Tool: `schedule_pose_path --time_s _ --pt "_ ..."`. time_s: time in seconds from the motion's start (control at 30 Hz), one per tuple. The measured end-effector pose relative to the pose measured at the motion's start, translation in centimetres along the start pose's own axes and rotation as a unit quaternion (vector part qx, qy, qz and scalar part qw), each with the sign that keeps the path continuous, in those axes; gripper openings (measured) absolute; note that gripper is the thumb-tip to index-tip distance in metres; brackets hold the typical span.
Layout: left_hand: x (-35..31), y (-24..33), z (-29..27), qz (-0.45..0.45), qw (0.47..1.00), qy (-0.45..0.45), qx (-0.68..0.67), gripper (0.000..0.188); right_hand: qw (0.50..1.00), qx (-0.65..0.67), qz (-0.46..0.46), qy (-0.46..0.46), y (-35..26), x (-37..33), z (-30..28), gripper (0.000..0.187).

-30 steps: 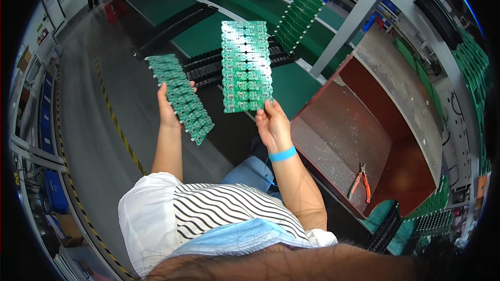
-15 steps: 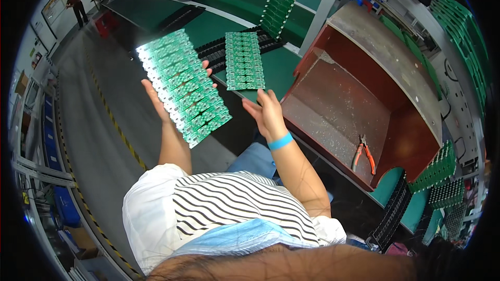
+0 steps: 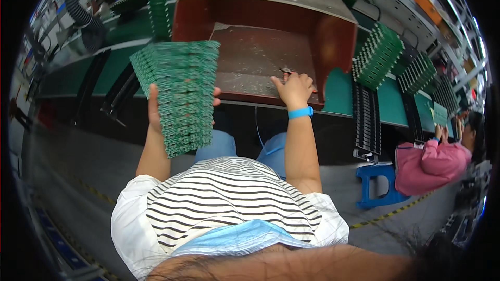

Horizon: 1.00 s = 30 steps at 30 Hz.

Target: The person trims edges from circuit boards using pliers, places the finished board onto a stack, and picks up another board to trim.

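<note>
My left hand (image 3: 154,108) is closed around a long green circuit board panel (image 3: 188,99), with its thumb on the near side and fingertips showing past the right edge. The panel is blurred by motion. A second green panel (image 3: 141,66) shows partly behind it; whether that one is held or lies on the bench, I cannot tell. Inside the front of a dark red open box (image 3: 245,96), my right hand (image 3: 296,91) is closed over the pliers (image 3: 285,73). Its fingers are curled and the thumb sticks out left. Most of the pliers is hidden under the hand.
Black slotted racks (image 3: 366,119) lie across the green bench (image 3: 339,86), right of the box. Several green board panels (image 3: 377,54) stand in them. A person in a pink top (image 3: 432,164) works at far right beside a blue stool (image 3: 372,184). A ribbed hose (image 3: 86,21) hangs far left.
The view has turned right, toward the box. My right hand has moved from near the second panel onto the pliers in the box. The panel in my left hand has tilted more upright.
</note>
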<state>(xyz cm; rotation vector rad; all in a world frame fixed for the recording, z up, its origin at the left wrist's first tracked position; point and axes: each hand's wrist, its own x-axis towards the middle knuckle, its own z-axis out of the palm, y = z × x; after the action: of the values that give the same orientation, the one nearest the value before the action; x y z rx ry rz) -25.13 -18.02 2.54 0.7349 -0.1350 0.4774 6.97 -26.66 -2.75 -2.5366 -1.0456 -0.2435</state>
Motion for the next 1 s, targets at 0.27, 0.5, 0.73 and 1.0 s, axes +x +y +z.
schedule_pose_path --time_s 0.27,0.5,0.73,1.0 --pt "13.1 -1.8 -0.3 -0.124 0.991 -0.033 -0.038 0.092 0.993 -0.043 -0.009 -0.106 2.2 2.9 1.4 0.036" --pt "21.8 -1.3 -5.3 -0.064 0.998 0.01 0.018 0.097 0.998 0.021 -0.016 -0.051 3.4 3.5 2.7 0.032" --pt "25.3 -1.2 -8.2 -0.025 0.998 0.042 -0.044 0.099 0.855 0.518 -0.009 0.016 5.4 4.4 0.9 0.03" --pt "26.7 -2.2 -10.7 0.04 0.996 0.031 -0.074 0.098 0.277 0.943 -0.046 -0.179 4.6 3.4 -1.1 0.025"
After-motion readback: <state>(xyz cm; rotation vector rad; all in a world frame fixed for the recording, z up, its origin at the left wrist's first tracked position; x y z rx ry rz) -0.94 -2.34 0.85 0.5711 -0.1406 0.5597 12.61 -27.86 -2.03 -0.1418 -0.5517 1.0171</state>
